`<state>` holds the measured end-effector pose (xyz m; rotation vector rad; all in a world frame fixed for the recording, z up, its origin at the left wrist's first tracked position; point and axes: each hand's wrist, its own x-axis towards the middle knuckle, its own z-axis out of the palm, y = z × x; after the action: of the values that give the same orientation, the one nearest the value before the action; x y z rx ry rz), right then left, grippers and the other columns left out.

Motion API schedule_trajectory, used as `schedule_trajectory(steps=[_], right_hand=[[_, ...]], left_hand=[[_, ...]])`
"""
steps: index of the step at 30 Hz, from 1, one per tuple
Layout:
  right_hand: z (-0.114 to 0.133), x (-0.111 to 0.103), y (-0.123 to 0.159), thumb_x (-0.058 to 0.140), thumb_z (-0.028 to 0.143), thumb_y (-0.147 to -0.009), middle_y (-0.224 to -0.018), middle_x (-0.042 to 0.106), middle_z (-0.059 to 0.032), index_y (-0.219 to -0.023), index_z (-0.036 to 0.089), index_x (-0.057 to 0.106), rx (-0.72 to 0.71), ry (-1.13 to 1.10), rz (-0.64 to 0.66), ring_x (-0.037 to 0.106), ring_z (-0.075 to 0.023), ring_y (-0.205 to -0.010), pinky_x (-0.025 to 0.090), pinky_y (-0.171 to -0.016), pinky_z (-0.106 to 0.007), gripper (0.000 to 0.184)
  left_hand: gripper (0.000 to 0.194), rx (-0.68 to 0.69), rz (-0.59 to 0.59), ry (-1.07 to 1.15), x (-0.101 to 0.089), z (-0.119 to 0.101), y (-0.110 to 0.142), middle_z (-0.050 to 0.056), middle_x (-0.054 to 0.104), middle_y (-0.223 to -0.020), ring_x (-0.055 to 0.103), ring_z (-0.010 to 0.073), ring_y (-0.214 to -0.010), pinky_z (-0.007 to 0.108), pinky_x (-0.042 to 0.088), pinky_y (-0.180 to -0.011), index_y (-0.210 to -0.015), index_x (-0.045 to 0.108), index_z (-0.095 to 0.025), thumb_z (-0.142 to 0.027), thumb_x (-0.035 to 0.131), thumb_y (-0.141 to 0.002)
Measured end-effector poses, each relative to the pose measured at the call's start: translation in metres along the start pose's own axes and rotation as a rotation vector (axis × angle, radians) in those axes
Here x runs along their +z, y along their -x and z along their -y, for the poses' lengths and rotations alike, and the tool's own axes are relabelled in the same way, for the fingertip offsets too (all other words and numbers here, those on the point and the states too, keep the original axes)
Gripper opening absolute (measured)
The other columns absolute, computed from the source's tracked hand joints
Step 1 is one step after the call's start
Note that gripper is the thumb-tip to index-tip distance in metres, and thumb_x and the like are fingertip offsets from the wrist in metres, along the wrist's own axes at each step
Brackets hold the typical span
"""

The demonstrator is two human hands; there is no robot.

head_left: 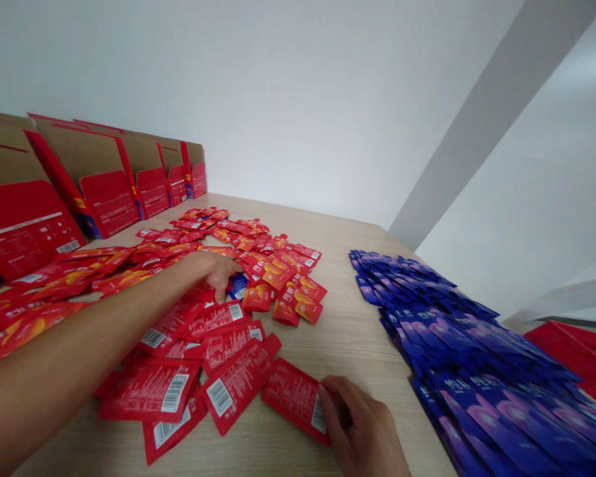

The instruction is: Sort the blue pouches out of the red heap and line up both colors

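My left hand [217, 271] reaches into a heap of red pouches. Its thumb and forefinger look apart, with the other fingers partly hidden. Close to its fingertips, a blue pouch [238, 287] shows between the red ones. At the front, my right hand [361, 427] pinches the right end of a red pouch [293, 396], which lies barcode side up on the table. Just left of it is another red pouch [242, 381], also showing a barcode. Orange-patterned red pouches [298, 297] lie face up beyond my left hand.
Open red cardboard boxes [110, 202] stand in a row at the left. Overlapping rows of blue-purple pouches [457, 331] cover the right side of the wooden table [347, 331]. A red container [571, 348] is beyond the right edge, and a white wall [298, 99] rises behind.
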<state>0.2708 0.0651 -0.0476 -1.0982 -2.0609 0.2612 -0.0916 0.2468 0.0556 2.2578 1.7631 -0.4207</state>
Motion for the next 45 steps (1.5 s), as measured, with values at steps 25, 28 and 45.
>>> schedule_trajectory(steps=[25,28,45], right_hand=[[-0.005,0.001,0.002,0.046,0.033,-0.114,-0.078,0.071,-0.0028,-0.094,0.022,0.071,-0.051,0.035,0.109,0.067,-0.014,-0.063,0.047,-0.06,-0.024,0.033],[-0.007,0.002,0.002,0.045,0.033,-0.113,-0.077,0.07,-0.002,-0.092,0.023,0.071,-0.073,0.04,0.084,0.067,-0.0137,-0.061,0.045,-0.057,-0.025,0.035],[0.04,-0.055,-0.024,0.065,0.061,-0.102,-0.106,0.071,-0.0073,-0.135,0.025,0.052,0.259,-0.76,-0.03,0.073,-0.0196,-0.085,0.061,-0.065,-0.027,0.05]], left_hand=[[0.035,0.158,-0.16,0.089,0.0,-0.003,0.004,0.012,0.067,-0.118,0.053,0.0425,-0.126,0.071,0.043,-0.104,-0.082,0.068,-0.021,-0.037,0.087,-0.057],[0.035,0.193,-0.178,0.179,-0.003,-0.001,0.004,0.011,0.07,-0.114,0.055,0.0415,-0.124,0.073,0.04,-0.106,-0.076,0.067,-0.02,-0.047,0.087,-0.064],[0.016,0.873,-1.143,-0.017,-0.007,-0.154,0.081,0.003,0.074,-0.094,0.067,0.0197,-0.09,0.044,0.046,-0.102,-0.093,0.064,-0.021,-0.011,0.055,-0.102]])
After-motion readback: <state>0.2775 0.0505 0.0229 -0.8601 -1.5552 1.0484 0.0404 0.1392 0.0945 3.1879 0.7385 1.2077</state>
